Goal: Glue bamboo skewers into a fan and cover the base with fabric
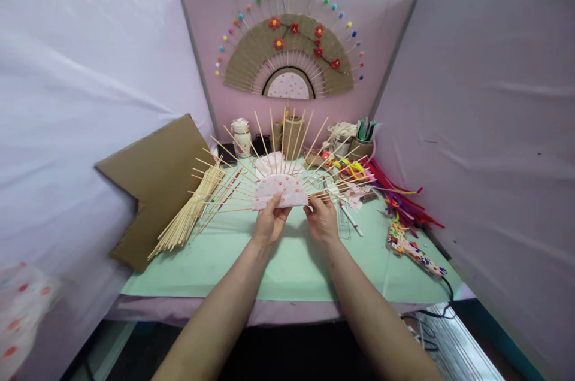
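In front of me, above the table, is a fan frame (287, 192): a half-round base covered in white cloth with pinkish spots, with several thin wooden sticks spreading out from its curved edge. My left hand (269, 219) grips the base at its lower edge, thumb on the front and fingers behind. My right hand (322, 218) is closed at the base's right corner, its fingers pinched around the lowest sticks there. Whether it holds one stick or more, I cannot tell.
A bundle of sticks (191, 210) and bent cardboard (162, 189) lie left. On the right are a patterned glue gun (415, 252) with a cord, pipe cleaners (404, 198) and a white pen (351, 219). Twine (294, 135) stands behind; a finished fan (305, 39) hangs on the back panel.
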`<state>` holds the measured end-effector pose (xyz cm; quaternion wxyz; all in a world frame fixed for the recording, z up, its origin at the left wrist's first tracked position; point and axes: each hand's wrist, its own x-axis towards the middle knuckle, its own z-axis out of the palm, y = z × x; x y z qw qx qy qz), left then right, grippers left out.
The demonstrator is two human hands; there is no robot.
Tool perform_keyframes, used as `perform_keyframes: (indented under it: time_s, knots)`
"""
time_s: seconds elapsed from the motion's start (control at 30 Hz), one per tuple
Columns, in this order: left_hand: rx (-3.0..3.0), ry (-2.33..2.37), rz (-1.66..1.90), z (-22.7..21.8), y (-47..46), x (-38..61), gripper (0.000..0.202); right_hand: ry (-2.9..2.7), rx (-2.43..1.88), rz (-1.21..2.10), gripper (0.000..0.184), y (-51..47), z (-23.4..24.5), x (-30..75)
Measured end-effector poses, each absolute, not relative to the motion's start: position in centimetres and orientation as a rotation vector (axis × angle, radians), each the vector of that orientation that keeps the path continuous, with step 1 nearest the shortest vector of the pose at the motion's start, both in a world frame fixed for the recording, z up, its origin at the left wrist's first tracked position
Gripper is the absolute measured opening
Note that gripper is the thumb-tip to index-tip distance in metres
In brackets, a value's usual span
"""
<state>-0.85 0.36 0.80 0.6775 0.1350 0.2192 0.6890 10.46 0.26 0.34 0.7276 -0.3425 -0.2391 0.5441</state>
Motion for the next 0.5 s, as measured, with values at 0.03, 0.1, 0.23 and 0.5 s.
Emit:
perform_keyframes:
  time_s: [0.03,0.1,0.23,0.5]
  knots:
    - [0.298,0.491,1.548,0.83,0.36,-0.83,0.023,-0.526,-0.754,1.204,0.023,0.27,0.33,10.47]
    - [0.286,0.49,1.55,0.88,0.33,-0.79,0.02,-0.523,-0.753,1.214,0.023,0.29,0.34,10.5]
    - [0.293,0.484,1.552,0.91,0.32,-0.8,0.021,-0.506,-0.757,1.223,0.024,0.33,0.4,10.46]
    - [0.28,0.494,1.552,0.67,0.42,-0.99,0.023,-0.529,-0.773,1.223,0.024,0.31,0.3,10.34]
